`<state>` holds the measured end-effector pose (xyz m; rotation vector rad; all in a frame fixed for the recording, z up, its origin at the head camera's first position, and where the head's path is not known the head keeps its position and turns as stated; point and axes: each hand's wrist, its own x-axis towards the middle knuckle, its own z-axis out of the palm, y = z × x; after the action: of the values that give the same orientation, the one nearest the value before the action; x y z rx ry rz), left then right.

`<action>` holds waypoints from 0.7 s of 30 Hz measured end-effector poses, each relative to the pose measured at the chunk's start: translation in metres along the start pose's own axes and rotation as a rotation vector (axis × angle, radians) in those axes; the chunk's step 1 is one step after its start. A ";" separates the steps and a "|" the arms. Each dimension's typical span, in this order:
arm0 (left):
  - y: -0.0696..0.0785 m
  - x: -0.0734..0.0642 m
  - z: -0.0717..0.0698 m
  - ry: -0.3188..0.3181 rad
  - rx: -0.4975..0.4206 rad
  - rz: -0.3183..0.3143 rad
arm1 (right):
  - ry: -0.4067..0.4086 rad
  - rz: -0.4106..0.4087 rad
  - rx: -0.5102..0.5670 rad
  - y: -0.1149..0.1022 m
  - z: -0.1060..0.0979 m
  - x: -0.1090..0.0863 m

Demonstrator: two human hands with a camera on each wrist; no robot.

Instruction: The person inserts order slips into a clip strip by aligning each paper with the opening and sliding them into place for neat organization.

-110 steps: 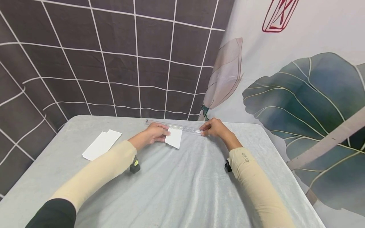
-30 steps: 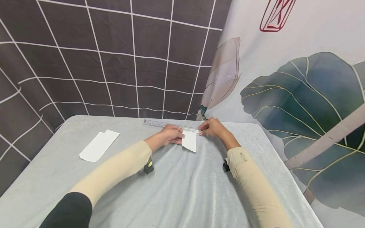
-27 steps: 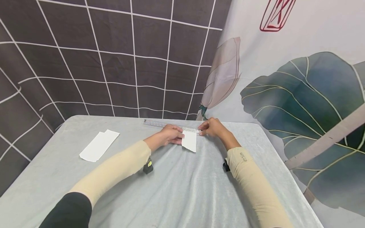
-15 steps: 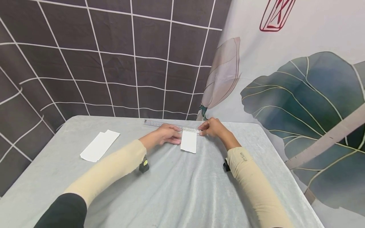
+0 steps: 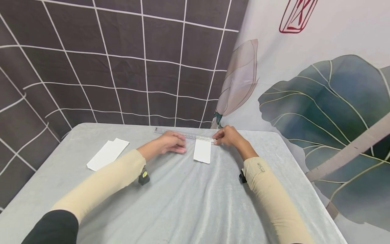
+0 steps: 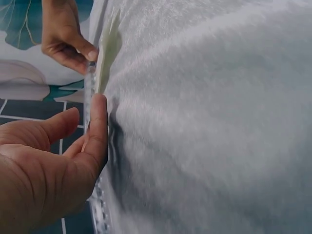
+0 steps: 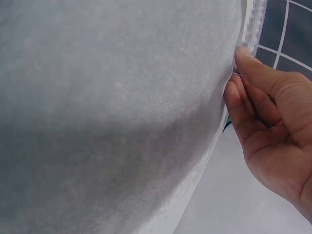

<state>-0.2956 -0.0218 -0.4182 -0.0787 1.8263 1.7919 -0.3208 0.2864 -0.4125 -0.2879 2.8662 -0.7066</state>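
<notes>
Clear ruler (image 5: 191,136); small paper (image 5: 202,151) and larger paper (image 5: 106,155) white; cloth (image 5: 182,203) pale grey; sleeves (image 5: 103,183) beige; gridded curtain (image 5: 161,40) dark grey, lined white; leafy curtain (image 5: 274,51) white, with blue-green leaf (image 5: 341,101), pinkish petal (image 5: 240,78), red mark (image 5: 300,15).

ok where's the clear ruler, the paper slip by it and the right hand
Clear ruler (image 5: 190,136): head view, middle stretch
Paper slip (image 5: 202,151): head view, centre
Right hand (image 5: 229,136): head view, its back
</notes>
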 end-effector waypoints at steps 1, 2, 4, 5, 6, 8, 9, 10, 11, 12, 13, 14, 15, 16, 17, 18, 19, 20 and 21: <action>0.000 -0.002 -0.002 0.001 0.008 -0.002 | -0.001 -0.001 -0.001 0.000 0.000 0.000; 0.001 -0.004 -0.004 0.002 0.016 -0.002 | -0.001 -0.004 -0.002 0.000 0.000 0.000; 0.002 -0.007 -0.008 0.005 0.028 -0.002 | 0.000 -0.009 -0.004 0.001 0.000 0.000; 0.002 -0.009 -0.010 0.008 0.029 -0.002 | 0.001 -0.011 -0.005 0.001 0.000 0.000; 0.002 -0.010 -0.011 0.011 0.035 0.000 | 0.002 -0.013 -0.005 0.001 0.000 0.001; 0.003 -0.013 -0.015 0.015 0.041 0.005 | 0.005 -0.013 -0.006 0.001 -0.001 0.000; 0.004 -0.015 -0.017 0.018 0.043 0.008 | 0.006 -0.012 -0.007 0.001 -0.002 0.000; 0.004 -0.016 -0.019 0.020 0.047 0.011 | 0.006 -0.012 -0.005 0.001 -0.002 0.000; 0.005 -0.018 -0.021 0.021 0.054 0.014 | 0.007 -0.011 -0.005 0.001 -0.002 0.000; 0.005 -0.020 -0.023 0.021 0.063 0.016 | 0.007 -0.012 -0.004 0.001 -0.002 0.000; 0.006 -0.022 -0.025 0.021 0.066 0.017 | 0.008 -0.014 -0.004 0.001 -0.002 0.000; 0.006 -0.024 -0.028 0.019 0.071 0.019 | 0.008 -0.016 -0.003 0.001 -0.002 0.000; 0.006 -0.025 -0.030 0.017 0.078 0.020 | 0.008 -0.018 -0.002 0.001 -0.002 0.000; 0.007 -0.027 -0.032 0.016 0.084 0.021 | 0.008 -0.025 -0.002 0.001 -0.002 0.000; 0.007 -0.029 -0.034 0.017 0.086 0.019 | 0.008 -0.032 -0.001 0.002 -0.002 0.000; 0.007 -0.030 -0.037 0.018 0.087 0.019 | 0.008 -0.038 -0.001 0.002 -0.002 0.001; 0.007 -0.032 -0.039 0.021 0.089 0.020 | 0.008 -0.045 0.000 0.003 -0.002 0.001; 0.007 -0.033 -0.041 0.023 0.094 0.021 | 0.009 -0.049 0.002 0.004 -0.002 0.001; 0.007 -0.035 -0.044 0.025 0.095 0.021 | 0.009 -0.054 0.004 0.004 -0.002 0.001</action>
<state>-0.2853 -0.0737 -0.3997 -0.0462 1.9340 1.7223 -0.3223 0.2903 -0.4129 -0.3637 2.8749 -0.7245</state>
